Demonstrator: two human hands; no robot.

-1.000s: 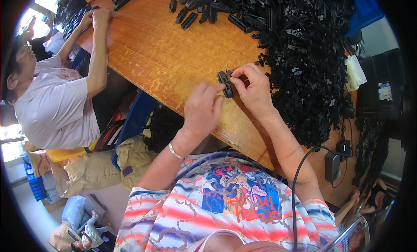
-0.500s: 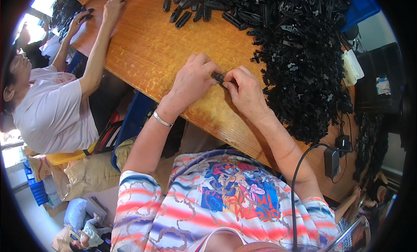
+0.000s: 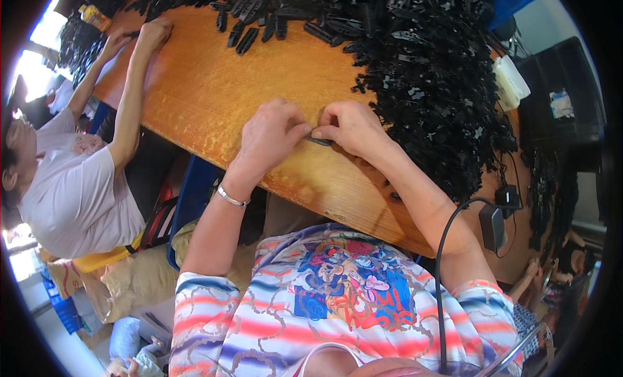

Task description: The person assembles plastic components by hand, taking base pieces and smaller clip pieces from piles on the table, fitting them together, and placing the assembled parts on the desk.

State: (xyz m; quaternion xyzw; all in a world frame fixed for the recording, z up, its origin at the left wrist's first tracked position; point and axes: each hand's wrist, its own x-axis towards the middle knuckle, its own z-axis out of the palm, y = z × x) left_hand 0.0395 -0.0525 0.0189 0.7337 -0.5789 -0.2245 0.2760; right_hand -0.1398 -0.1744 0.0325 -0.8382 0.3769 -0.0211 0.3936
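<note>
A small, elongated black plastic piece (image 3: 318, 140) is held just above the wooden table, near its front edge. My left hand (image 3: 274, 133) pinches its left end between thumb and fingers. My right hand (image 3: 354, 127) grips the other end, its thumb and forefinger pressed together. Fingers cover much of the piece, so its details do not show. To the right of my right hand lies a big heap of small black plastic parts (image 3: 435, 98). Beyond my hands, several longer black slotted pieces (image 3: 247, 40) lie at the heap's edge.
At the left, a co-worker (image 3: 84, 163) handles black parts at the same wooden table (image 3: 214, 111). A black cable (image 3: 444, 247) hangs by my right arm, near a black power adapter (image 3: 493, 227). A white container (image 3: 509, 81) and blue bin (image 3: 516, 7) stand beyond the heap.
Both my hands have come lower and nearer the table's front edge, with the black piece turned flatter between them. The whole view has shifted slightly. The co-worker's hands have moved a little.
</note>
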